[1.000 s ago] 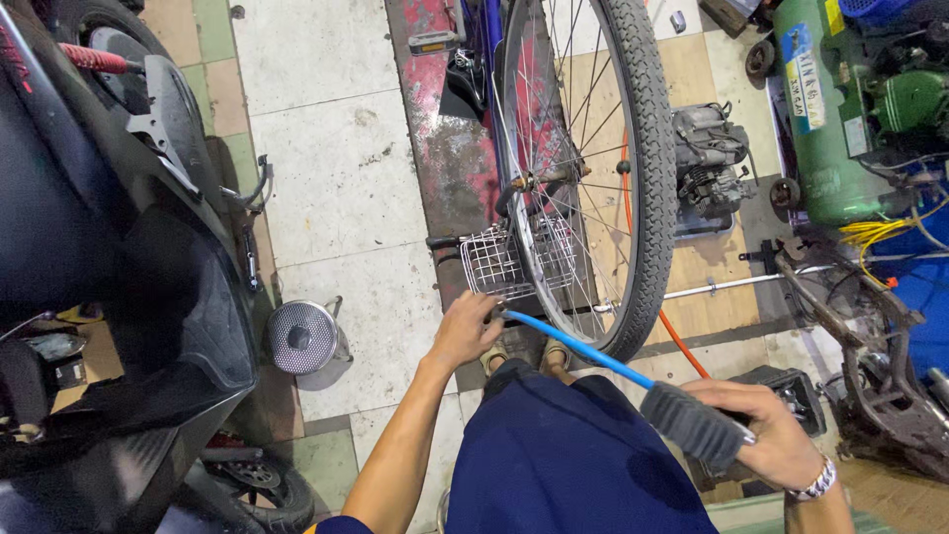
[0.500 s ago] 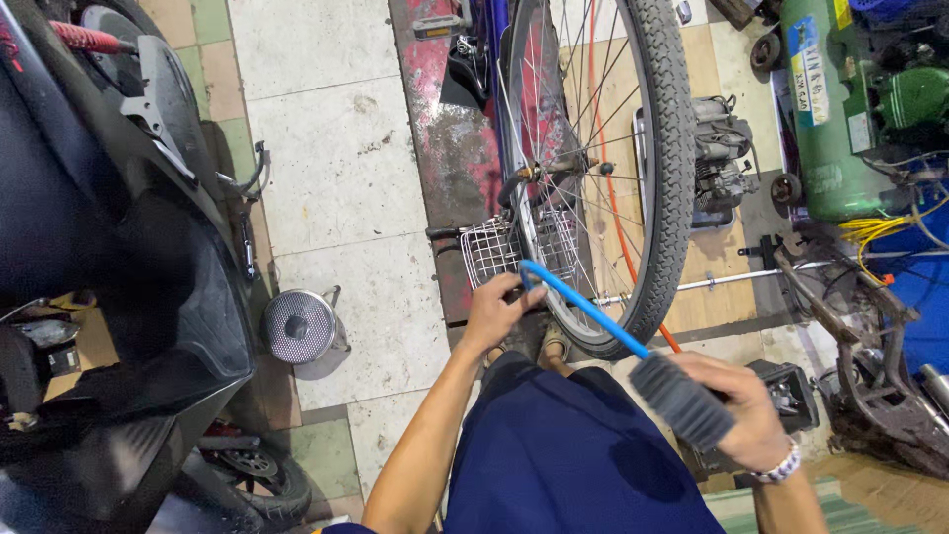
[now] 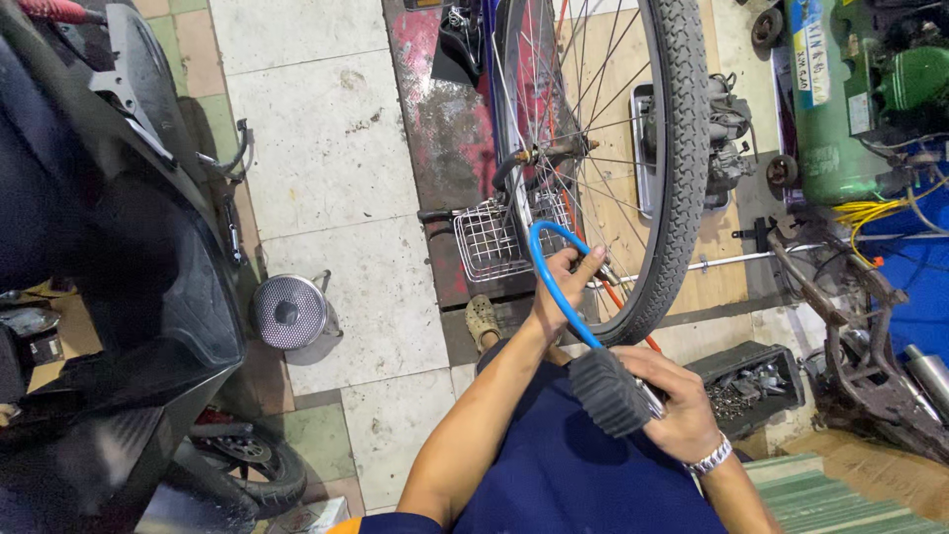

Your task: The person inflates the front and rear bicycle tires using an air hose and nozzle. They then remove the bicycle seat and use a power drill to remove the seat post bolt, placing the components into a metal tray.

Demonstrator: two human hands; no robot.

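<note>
— Right hand (image 3: 672,415) clamped on the gauge grip (image 3: 608,393), near the lap?
— Yes. Left hand (image 3: 561,287) fingers pinching the blue hose (image 3: 542,267) end against the wheel (image 3: 682,168) rim. Seating on the valve, probably; needs steady alignment.

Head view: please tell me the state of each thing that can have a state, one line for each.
Blue air hose: bent in a loop, its end held at the wheel rim.
Black ribbed hose handle: gripped.
Left hand: closed on the hose end.
Right hand: closed on the handle.
Spoked bicycle wheel with black tyre: upright, tyre mounted.
Small wire basket: resting on the floor, contents unclear.
</note>
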